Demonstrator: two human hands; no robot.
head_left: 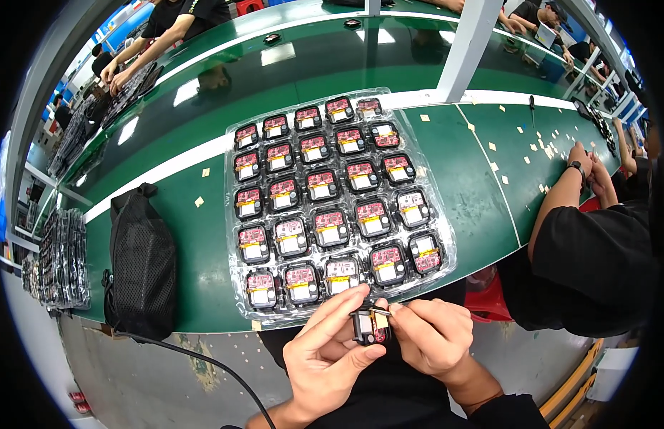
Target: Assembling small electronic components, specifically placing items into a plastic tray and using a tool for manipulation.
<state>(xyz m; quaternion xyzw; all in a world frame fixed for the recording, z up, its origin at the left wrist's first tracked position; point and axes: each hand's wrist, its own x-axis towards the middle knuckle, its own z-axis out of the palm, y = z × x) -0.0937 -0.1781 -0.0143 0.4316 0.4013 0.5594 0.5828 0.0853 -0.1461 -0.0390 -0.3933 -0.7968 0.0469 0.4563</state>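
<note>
My left hand (325, 357) holds a small black device housing (362, 326) between thumb and fingers, tilted above the table's near edge. A pale yellow patch (381, 321) shows on its right side. My right hand (433, 334) is closed in a pinch at the housing's upper right edge. A thin dark piece reaches from these fingertips to the housing; its kind is unclear. Just beyond my hands lies a clear plastic tray (235, 289). Several similar black housings (330, 227) sit in its pockets, most showing red circuit boards, silvery blocks and yellow strips.
A black mesh bag (142, 261) stands left of the tray, near stacked trays (64, 257). A black cable (217, 365) runs below the table edge. Small pale pieces (546, 150) are scattered on the green table at right, beside a co-worker's arms (561, 186). A grey post (471, 50) rises behind the tray.
</note>
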